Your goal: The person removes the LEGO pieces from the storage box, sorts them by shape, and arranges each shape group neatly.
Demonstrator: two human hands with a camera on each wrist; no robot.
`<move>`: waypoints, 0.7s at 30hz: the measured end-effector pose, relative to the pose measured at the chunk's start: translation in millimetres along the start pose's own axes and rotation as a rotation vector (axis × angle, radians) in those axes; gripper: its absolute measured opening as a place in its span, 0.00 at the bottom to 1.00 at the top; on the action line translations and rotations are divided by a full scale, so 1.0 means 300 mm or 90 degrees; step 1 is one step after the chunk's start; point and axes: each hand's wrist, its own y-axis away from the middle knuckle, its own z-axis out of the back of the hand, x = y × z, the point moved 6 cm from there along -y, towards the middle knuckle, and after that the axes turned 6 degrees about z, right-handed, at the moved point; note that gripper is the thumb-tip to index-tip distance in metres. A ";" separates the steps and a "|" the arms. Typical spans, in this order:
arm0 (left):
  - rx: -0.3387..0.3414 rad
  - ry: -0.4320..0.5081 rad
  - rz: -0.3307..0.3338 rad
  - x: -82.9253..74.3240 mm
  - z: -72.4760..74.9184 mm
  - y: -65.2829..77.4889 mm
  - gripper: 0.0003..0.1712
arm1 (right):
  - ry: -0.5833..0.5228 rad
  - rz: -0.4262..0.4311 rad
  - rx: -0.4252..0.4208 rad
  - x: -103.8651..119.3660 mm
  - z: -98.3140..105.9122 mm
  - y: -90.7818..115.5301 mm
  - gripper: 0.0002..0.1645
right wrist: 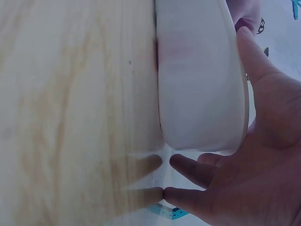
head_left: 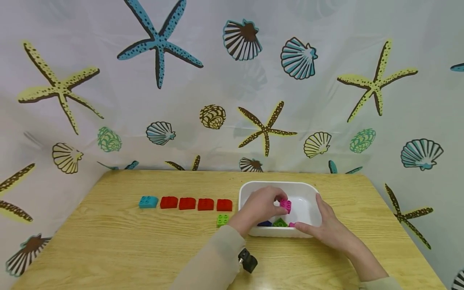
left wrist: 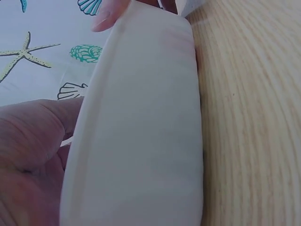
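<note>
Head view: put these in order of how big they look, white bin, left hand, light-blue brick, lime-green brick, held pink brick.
1. White bin
2. Left hand
3. Light-blue brick
4. Lime-green brick and held pink brick: too alike to rank; the pink one may be partly hidden.

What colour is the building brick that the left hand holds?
Pink; the building brick shows best in the head view.

White box (left wrist: 141, 117) on a wooden table (left wrist: 249, 122)
The left hand (left wrist: 30, 146) is partly hidden behind the rim (left wrist: 91, 108); the right hand (left wrist: 109, 13) shows at the top, thumb by the rim. Beyond is shell-printed cloth (left wrist: 42, 82).
</note>
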 end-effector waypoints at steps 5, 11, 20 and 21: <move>-0.027 0.020 -0.008 0.004 0.033 0.024 0.16 | 0.000 -0.003 -0.001 0.000 -0.001 0.000 0.84; -0.061 0.032 -0.037 0.019 0.069 0.056 0.14 | 0.003 -0.010 0.002 0.002 0.001 0.003 0.84; -0.100 0.034 -0.031 0.057 0.131 0.116 0.17 | 0.004 -0.018 0.004 0.001 0.000 0.002 0.84; -0.101 0.041 -0.027 0.065 0.139 0.124 0.17 | 0.005 -0.019 0.004 0.002 0.000 0.001 0.84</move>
